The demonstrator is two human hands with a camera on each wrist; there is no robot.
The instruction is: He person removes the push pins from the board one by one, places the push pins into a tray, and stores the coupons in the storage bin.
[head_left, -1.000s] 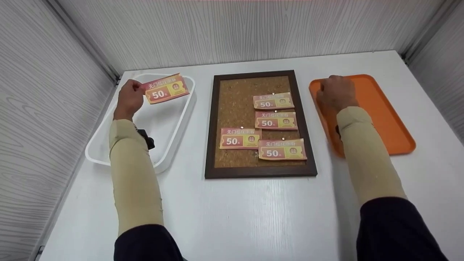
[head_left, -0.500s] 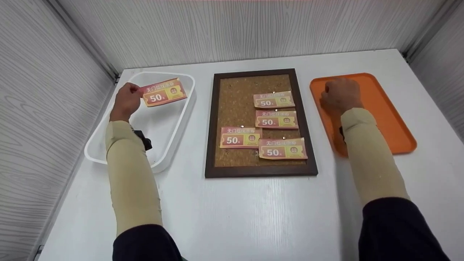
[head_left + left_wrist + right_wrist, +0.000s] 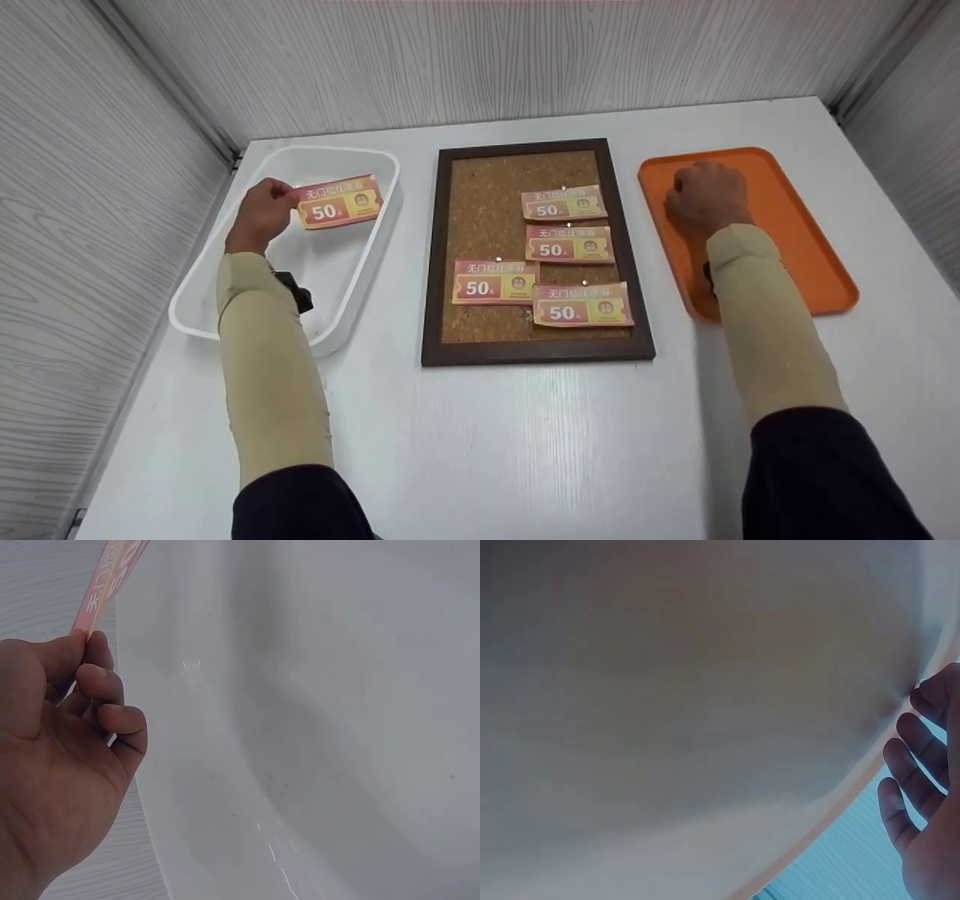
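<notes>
In the head view my left hand (image 3: 261, 212) pinches a red and yellow paper coupon (image 3: 339, 204) marked 50 by its left end, over the white plastic bin (image 3: 330, 331). The left wrist view shows the coupon's end between the thumb and forefinger, the other fingers curled. My right hand (image 3: 707, 193), fingers bent, hangs over the left part of the orange tray (image 3: 799, 232). In the right wrist view the right hand (image 3: 919, 784) brings thumb and forefinger together at the tray's edge; whether they pinch something I cannot tell.
Between bin and tray lies a brown-framed cork board (image 3: 484, 202). Several matching coupons are pinned to it, one left (image 3: 495, 283) and the others along its right side. Pale wood-grain panels (image 3: 480, 67) enclose the white table at back and sides.
The coupon has come down a little and turned flatter as my left hand lowered slightly. My right hand has shifted slightly right and toward me over the tray.
</notes>
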